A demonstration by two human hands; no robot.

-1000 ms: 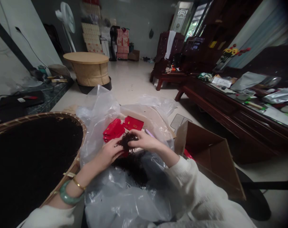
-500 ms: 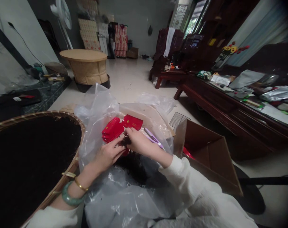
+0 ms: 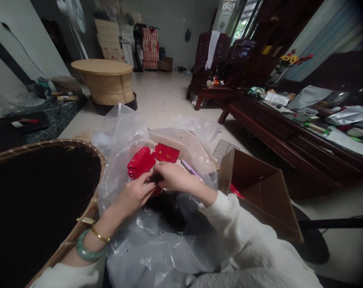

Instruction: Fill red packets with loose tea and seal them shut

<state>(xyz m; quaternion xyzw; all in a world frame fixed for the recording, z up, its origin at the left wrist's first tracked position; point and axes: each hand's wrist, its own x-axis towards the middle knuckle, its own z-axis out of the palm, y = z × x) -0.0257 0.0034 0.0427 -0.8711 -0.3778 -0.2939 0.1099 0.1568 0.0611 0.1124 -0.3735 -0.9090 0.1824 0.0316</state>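
Note:
My left hand (image 3: 136,195) and my right hand (image 3: 172,177) meet over a clear plastic bag (image 3: 157,248) that lies in my lap. The left hand's fingers curl round a small red packet (image 3: 155,191), mostly hidden. The right hand pinches a tuft of dark tea leaves (image 3: 154,179) at the packet's mouth. Below the hands a heap of dark loose leaves (image 3: 169,210) sits inside the bag. A pile of red packets (image 3: 142,163) lies just beyond my hands on a board, with a purple pen-like tool (image 3: 190,169) beside it.
A wide woven basket (image 3: 79,218) full of dark leaves sits at my left. An open cardboard box (image 3: 259,192) stands at my right. A long dark wooden table (image 3: 292,144) with clutter runs along the right. A round bamboo drum (image 3: 105,82) stands farther back.
The big tuft of leaves in my right hand has shrunk to a small pinch between the hands. Both hands stay close together; the view has tilted slightly.

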